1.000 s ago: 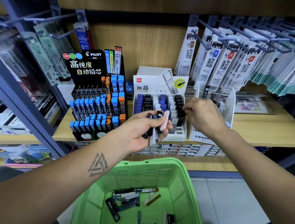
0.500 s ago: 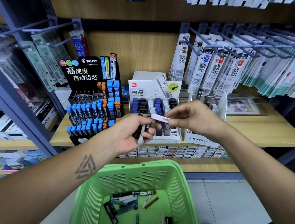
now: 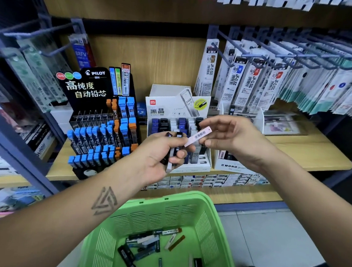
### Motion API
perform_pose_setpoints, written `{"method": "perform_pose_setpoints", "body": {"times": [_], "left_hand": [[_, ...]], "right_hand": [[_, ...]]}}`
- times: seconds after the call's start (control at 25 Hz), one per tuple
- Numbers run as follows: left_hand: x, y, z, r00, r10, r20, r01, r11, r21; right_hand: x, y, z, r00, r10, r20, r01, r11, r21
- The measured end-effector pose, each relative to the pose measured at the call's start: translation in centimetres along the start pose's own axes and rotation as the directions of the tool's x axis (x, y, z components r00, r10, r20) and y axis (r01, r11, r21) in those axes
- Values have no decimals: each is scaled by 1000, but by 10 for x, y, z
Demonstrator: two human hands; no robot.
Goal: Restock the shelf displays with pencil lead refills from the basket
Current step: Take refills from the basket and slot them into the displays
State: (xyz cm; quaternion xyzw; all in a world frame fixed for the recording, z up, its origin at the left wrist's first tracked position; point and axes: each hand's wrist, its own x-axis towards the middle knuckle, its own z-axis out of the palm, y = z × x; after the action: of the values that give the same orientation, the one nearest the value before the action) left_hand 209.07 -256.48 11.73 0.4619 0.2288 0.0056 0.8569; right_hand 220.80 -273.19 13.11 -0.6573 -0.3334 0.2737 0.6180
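Left hand (image 3: 158, 155) clenched around a bundle of lead refills (image 3: 174, 152), held in front of the white display box (image 3: 179, 112) on the wooden shelf (image 3: 308, 152). Right hand (image 3: 231, 137) pinching one pale pink refill (image 3: 198, 136) by its far end, near end touching the left-hand bundle. More refills loose in the green basket (image 3: 216, 220) below, nearest the viewer. Black display rack (image 3: 100, 114) to the left.

A right hand (image 3: 231, 137) pinches a pale pink barcoded lead refill case (image 3: 198, 136) before a white cardboard display box (image 3: 178, 131) on a wooden shelf (image 3: 308, 156), while the left hand (image 3: 158, 155) grips several dark refill cases (image 3: 174, 152) above a green plastic basket (image 3: 164, 221).
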Motion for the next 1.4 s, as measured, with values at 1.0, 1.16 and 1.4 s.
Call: {"method": "perform_pose_setpoints", "body": {"times": [1.0,1.16,1.4], "left_hand": [[14,-27,43,958,-267,101,279,951,-135],[14,-25,40,954,-277,117,291,947,-134],[14,-22,38,955,-272,118,286,949,-130]], "right_hand": [[19,18,-63,834,-424,-353,-108,501,-858],[31,28,-56,848,-450,-278,-115,355,-928],[42,50,-53,872,-401,-281,-188,256,-948]]}}
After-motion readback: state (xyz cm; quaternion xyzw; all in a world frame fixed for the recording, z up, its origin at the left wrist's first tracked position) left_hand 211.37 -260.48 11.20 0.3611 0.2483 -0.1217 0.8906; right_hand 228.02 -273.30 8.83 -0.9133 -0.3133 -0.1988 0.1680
